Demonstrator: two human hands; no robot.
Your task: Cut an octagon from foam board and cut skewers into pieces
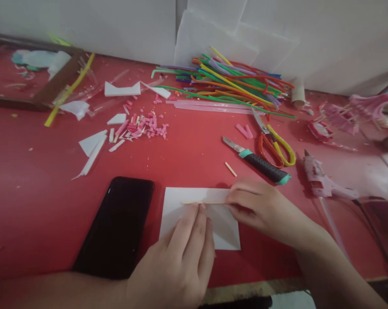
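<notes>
Red tabletop point(35, 201), white paper square point(177, 206), thin wooden stick point(203, 203) under both hands.

phone point(116, 227) left — knife point(258, 161) beyond, between bare

A small white rectangular sheet of paper point(194, 206) is lying flat on the red tabletop point(194, 150), near its front edge, partly covered from below. A thin, pale wooden stick point(203, 203) is resting horizontally across the paper's upper part, its left end showing free and its right end being pinched.
</notes>
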